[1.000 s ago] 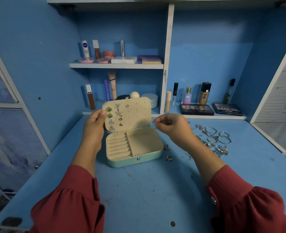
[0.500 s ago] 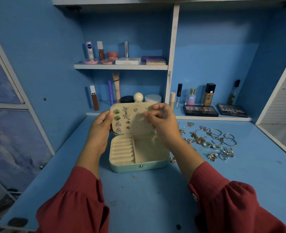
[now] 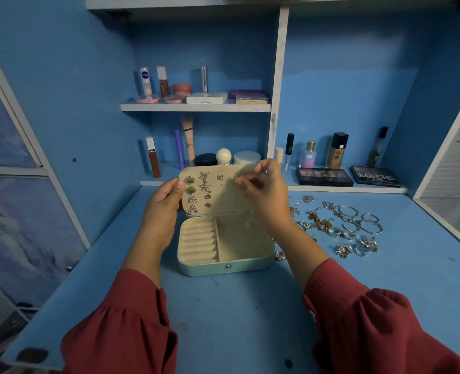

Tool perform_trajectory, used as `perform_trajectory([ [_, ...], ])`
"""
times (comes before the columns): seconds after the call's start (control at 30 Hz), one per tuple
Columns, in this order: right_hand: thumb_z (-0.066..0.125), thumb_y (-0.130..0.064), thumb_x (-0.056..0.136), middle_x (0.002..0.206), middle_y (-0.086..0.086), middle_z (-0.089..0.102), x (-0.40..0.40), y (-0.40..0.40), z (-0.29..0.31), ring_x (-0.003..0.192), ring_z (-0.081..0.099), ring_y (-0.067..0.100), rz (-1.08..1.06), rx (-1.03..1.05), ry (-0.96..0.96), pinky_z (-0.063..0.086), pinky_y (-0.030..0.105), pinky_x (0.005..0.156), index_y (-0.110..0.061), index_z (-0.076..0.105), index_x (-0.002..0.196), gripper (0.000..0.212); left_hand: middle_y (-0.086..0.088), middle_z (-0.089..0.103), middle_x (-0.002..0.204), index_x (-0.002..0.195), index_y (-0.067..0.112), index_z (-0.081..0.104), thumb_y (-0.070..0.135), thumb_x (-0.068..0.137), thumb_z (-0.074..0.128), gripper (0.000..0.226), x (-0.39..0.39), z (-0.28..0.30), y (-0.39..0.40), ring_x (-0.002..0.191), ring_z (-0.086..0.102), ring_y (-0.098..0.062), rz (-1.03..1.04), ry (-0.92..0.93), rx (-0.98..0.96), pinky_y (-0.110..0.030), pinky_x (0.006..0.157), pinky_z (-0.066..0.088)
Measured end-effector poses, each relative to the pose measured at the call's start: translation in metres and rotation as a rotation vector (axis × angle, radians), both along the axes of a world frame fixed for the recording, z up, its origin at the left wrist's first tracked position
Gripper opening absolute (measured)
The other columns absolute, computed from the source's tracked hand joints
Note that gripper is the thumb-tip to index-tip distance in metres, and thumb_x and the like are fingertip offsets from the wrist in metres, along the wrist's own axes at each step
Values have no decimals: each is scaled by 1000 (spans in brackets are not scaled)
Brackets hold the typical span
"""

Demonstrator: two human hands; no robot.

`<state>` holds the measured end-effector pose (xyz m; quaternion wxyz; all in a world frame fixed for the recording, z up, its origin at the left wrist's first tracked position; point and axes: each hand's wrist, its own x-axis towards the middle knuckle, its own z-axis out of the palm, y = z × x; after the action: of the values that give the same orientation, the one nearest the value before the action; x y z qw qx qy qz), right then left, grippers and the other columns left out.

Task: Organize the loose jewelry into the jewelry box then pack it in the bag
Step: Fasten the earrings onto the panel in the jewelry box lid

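Note:
A teal jewelry box (image 3: 225,267) stands open on the blue desk, its cream lid (image 3: 220,197) upright. Several earrings are pinned in the lid: green ones, starfish, triangles and small studs. My left hand (image 3: 164,209) holds the lid's left edge, thumb on the inner face. At the lid's upper right, my right hand (image 3: 261,193) pinches a small earring (image 3: 235,178) against the lid. Loose jewelry (image 3: 339,225) lies to the right of the box: rings, chains and bangles. The box's ring rolls and open compartment hold nothing. No bag is in view.
Cosmetics stand on the shelves (image 3: 196,107) behind the box, with two eyeshadow palettes (image 3: 323,176) on the low ledge at right. A small earring (image 3: 279,255) lies beside the box's right side. The desk's front edge (image 3: 31,357) is near my sleeves.
My right hand rose from beside the box to the lid's upper right with a small earring. The left hand stayed on the lid's left edge.

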<state>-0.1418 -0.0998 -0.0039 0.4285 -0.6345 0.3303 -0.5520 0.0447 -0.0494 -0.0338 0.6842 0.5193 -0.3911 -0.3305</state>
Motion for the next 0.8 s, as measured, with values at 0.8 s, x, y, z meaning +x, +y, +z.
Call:
perform_trajectory([
  [0.8, 68, -13, 87, 85, -3, 68, 1, -6, -1, 78, 61, -1, -40, -85, 103, 46, 13, 70, -30, 43, 89, 30, -4, 72, 105, 107, 19, 66, 20, 99, 49, 19, -2, 1, 3, 100, 67, -20, -17, -8, -36, -35, 94, 51],
])
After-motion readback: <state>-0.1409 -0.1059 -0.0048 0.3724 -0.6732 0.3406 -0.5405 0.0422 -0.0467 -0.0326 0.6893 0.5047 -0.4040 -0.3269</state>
